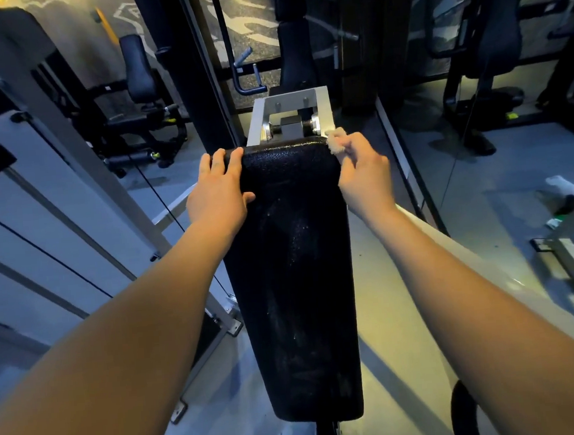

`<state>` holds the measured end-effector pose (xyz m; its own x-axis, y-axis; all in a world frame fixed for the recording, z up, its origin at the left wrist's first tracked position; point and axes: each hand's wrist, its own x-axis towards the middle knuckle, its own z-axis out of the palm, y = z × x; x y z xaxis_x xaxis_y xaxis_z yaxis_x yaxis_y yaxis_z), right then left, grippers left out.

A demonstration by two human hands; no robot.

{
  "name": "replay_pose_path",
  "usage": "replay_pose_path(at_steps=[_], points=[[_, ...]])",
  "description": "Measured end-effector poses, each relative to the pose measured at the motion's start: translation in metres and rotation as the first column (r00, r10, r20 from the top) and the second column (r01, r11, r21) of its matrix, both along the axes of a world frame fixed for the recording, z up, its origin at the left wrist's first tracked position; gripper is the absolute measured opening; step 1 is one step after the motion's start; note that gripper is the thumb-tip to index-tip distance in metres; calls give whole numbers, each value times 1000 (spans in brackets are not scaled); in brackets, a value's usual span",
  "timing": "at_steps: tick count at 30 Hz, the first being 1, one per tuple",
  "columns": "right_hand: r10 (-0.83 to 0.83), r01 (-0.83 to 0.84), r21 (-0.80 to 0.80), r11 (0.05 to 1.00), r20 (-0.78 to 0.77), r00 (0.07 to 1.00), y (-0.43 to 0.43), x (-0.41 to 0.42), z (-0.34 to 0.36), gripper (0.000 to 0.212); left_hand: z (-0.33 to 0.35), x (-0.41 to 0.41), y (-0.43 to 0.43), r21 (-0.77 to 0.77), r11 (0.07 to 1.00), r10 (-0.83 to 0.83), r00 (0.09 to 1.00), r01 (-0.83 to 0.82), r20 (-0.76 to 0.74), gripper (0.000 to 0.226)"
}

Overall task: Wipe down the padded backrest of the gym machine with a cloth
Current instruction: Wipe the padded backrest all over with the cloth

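Observation:
The long black padded backrest runs down the middle of the view, narrow end toward me, with faint wet streaks on its surface. My left hand grips its far left corner, fingers curled over the top edge. My right hand is at the far right corner, pinching a small pale cloth against the pad's upper right edge. Most of the cloth is hidden inside my fingers.
A silver metal bracket with bolts holds the pad's far end. White frame bars and cables stand to the left. Dark gym machines fill the background. A white frame beam runs under my right forearm. Small litter lies on the floor at right.

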<state>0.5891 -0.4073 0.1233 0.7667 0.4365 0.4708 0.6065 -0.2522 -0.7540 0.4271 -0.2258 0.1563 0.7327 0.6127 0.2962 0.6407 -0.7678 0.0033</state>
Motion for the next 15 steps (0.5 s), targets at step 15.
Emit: replay_pose_path(at_steps=[15], points=[[-146,128,124,984,143,979,0,-42,-31,33,0,1,-5,14,1000,24,999,-24,-29,88]])
